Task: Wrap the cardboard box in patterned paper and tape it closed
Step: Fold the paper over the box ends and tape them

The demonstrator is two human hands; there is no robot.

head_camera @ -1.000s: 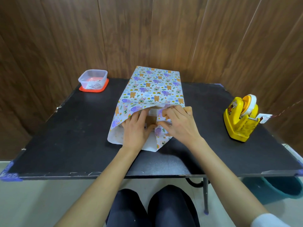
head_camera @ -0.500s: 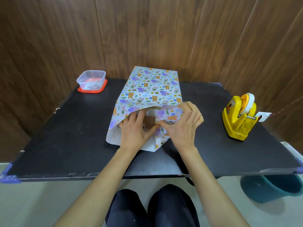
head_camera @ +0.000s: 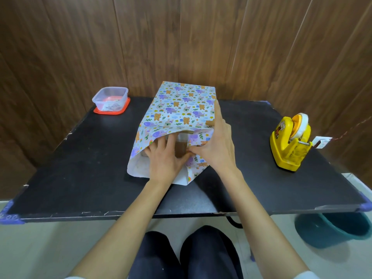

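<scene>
Head view: wrapping paper printed with purple elephants and orange bears point(head_camera: 181, 105) lies centre frame on the black bench point(head_camera: 80, 168), wrapped as a sleeve over the brown cardboard box point(head_camera: 180, 150). Only a patch of the box shows in the open near end, and the paper's white underside shows at the lower lip. Left hand point(head_camera: 165, 160) is at that open end with its grip spread, fingers straight and fanned, pressing on the box end under the top paper edge. Right hand point(head_camera: 215, 146) lies flat on the right side of the sleeve, grip not curled, index finger stretched up along the paper's right edge, thumb across the folded-in side flap and meeting the left thumb. Yellow plastic tape dispenser point(head_camera: 288, 146) stands at right of frame, well apart from the paper. Clear square plastic tub point(head_camera: 110, 98) sits on a red lid point(head_camera: 126, 106) upper left. Teal bucket point(head_camera: 332, 228) is on the floor lower right, under the bench edge
</scene>
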